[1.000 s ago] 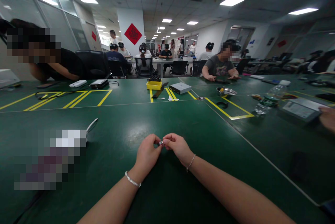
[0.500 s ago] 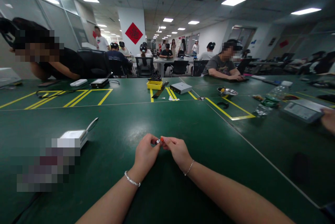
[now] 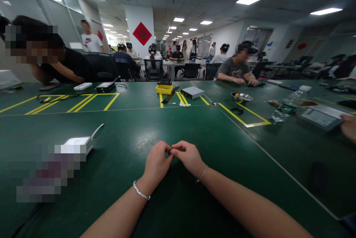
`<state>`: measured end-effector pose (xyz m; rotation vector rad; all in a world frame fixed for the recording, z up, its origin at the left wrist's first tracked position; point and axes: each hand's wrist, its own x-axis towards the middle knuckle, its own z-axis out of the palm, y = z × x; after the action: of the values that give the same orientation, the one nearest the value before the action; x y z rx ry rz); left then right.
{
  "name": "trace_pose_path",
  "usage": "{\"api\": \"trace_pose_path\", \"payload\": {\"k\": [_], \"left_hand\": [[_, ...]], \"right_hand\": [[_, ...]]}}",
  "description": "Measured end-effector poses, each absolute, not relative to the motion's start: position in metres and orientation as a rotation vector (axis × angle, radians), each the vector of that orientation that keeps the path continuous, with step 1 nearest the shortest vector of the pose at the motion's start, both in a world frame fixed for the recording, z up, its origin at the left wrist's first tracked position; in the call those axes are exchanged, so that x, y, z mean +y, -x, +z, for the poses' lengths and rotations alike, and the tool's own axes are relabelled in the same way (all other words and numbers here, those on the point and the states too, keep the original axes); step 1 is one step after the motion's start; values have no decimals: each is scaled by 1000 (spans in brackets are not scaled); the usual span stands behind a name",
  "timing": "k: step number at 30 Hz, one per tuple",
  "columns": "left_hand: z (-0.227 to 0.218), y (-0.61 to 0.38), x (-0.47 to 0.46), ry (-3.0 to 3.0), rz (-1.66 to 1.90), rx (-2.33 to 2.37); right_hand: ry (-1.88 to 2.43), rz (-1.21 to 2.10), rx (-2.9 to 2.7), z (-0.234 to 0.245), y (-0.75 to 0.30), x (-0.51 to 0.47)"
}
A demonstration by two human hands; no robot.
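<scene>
My left hand (image 3: 158, 160) and my right hand (image 3: 188, 157) meet above the green table (image 3: 116, 145), fingertips pinched together. Between them is a small orange-and-silver piece (image 3: 172, 148), too small and too covered by fingers to name its kind. A sliver of orange shows at the right fingertips, and something dark shows by the left ones. Both hands are closed, each with a bracelet at the wrist.
At the left lies a white device (image 3: 78, 142) with a cable, partly blurred out. Further off are a yellow bin (image 3: 164, 89), a grey box (image 3: 192, 92), a metal bowl (image 3: 246, 97) and a plastic bottle (image 3: 289, 106). Another person's hand (image 3: 349, 124) touches a device at right.
The silver part of the piece, visible before, is now hidden behind my fingers. My hands have shifted only slightly, turning about the piece. A person in the background has moved left.
</scene>
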<state>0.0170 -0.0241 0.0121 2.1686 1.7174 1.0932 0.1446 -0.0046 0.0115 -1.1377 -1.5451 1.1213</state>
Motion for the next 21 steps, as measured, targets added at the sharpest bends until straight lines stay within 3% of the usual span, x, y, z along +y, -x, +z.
{"api": "trace_pose_path", "payload": {"k": [3,11,16,21], "left_hand": [[10,-16,-23,-2190,1045,1628],[1,-5,-14,-2044,948,1670],[2,-5,-13,-2043,895,1660],[4,-5,-14,-2051,869,1651]], "right_hand": [[1212,978,-1593,16,-164,15],[2070,-3,-1393,28,-334,67],[2465,15,-1094,9,-433,57],[2637,50,-854,-1,-452,44]]}}
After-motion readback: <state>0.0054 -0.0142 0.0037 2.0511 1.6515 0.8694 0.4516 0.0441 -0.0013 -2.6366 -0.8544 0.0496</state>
